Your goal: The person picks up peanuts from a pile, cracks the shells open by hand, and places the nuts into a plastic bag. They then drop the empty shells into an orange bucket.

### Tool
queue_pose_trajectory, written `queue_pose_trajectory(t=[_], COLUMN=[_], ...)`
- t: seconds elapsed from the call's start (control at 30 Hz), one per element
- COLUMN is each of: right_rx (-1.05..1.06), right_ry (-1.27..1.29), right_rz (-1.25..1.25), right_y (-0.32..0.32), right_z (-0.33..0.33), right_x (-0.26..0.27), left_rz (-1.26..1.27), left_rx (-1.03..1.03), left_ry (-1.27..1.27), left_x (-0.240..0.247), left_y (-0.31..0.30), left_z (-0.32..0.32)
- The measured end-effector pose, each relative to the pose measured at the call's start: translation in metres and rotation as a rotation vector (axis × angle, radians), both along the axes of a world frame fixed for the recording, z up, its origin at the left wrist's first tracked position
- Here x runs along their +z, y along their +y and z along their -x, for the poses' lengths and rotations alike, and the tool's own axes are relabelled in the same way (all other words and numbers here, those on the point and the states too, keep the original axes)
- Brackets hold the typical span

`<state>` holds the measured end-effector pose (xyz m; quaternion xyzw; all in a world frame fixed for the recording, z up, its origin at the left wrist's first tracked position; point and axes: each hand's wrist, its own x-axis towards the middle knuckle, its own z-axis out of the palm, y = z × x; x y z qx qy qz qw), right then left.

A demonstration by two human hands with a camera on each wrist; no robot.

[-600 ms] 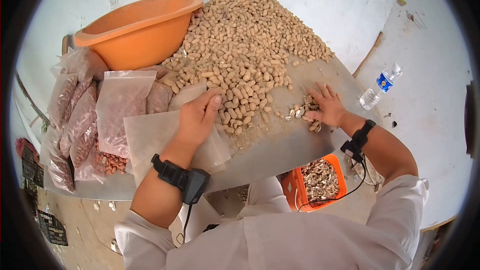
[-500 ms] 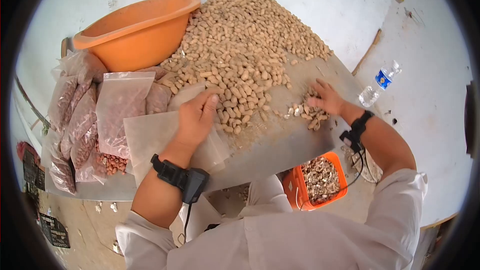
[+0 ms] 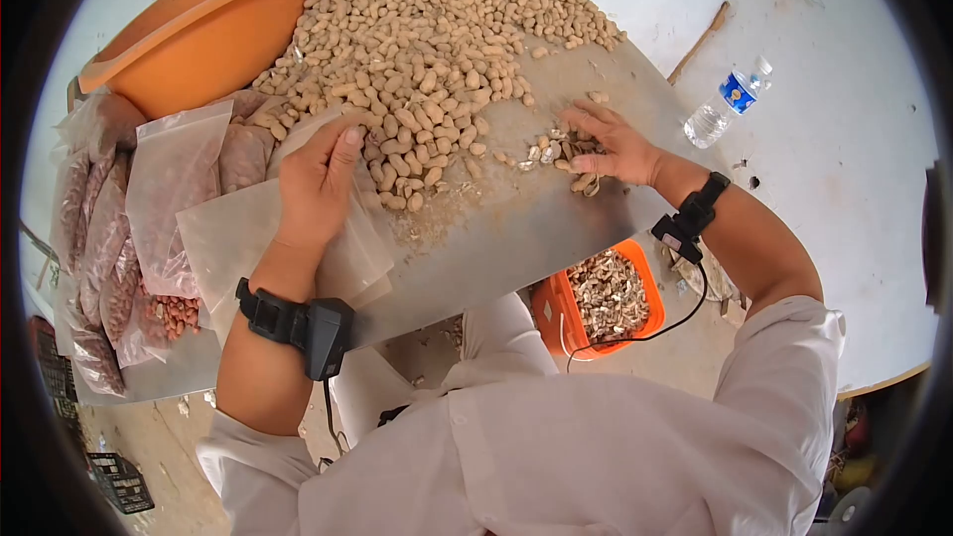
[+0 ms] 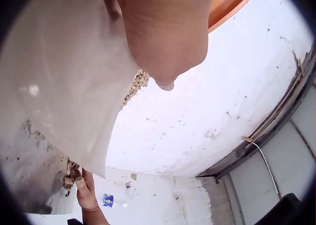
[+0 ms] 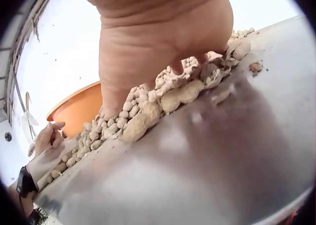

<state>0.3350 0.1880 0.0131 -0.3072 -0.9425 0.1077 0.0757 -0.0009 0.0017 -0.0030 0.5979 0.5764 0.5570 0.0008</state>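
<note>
My left hand (image 3: 316, 184) is above the clear plastic bags (image 3: 253, 228), at the left edge of the peanut heap (image 3: 417, 50). Its fingers are curled with the thumb against the index finger; whether it pinches anything I cannot tell. In the left wrist view, a plastic bag (image 4: 64, 71) spreads beside that hand. My right hand (image 3: 617, 147) has its fingers spread over a small pile of peanuts and broken shells (image 3: 541, 151) on the metal table. Up close in the right wrist view, unshelled peanuts (image 5: 170, 100) lie beneath the palm, and the fingertips are partly hidden behind it.
An orange basin (image 3: 208, 30) stands behind filled bags of red peanut kernels (image 3: 104, 228). An orange bucket (image 3: 650, 288) of shells is below the table's front edge (image 3: 467, 283). A water bottle (image 3: 730, 104) lies at the right. A cable (image 3: 685, 323) runs from the right wrist.
The head view has shifted, so the table and both hands appear farther up and left. My right hand stays at the shell pile, its thumb now spread lower over it. The left hand keeps its pose.
</note>
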Motion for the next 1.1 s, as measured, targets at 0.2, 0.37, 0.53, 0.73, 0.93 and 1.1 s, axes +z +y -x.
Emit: queue_pose_trajectory(t=[0.2, 0.37, 0.53, 0.73, 0.93, 1.1], right_rx=[0.079, 0.085, 0.102, 0.106, 0.095, 0.113], right_ry=[-0.049, 0.084, 0.201, 0.266, 0.230, 0.279], right_rz=[-0.212, -0.333, -0.365, -0.357, -0.366, -0.410], right_y=[-0.014, -0.029, -0.035, -0.032, -0.030, -0.025], right_z=[0.000, 0.000, 0.004, 0.004, 0.005, 0.004], right_x=[-0.016, -0.022, -0.023, -0.024, -0.020, -0.020], left_rz=[-0.009, -0.024, -0.007, 0.103, 0.030, -0.011], left_rx=[0.011, 0.012, 0.022, -0.024, -0.008, 0.019], left_ry=[0.010, 0.015, -0.002, -0.048, -0.045, -0.031], left_x=[-0.002, -0.002, -0.005, -0.003, -0.005, -0.008], left_y=[0.001, 0.001, 0.002, -0.001, 0.002, 0.003], left_z=[0.002, 0.001, 0.003, 0.004, 0.004, 0.005])
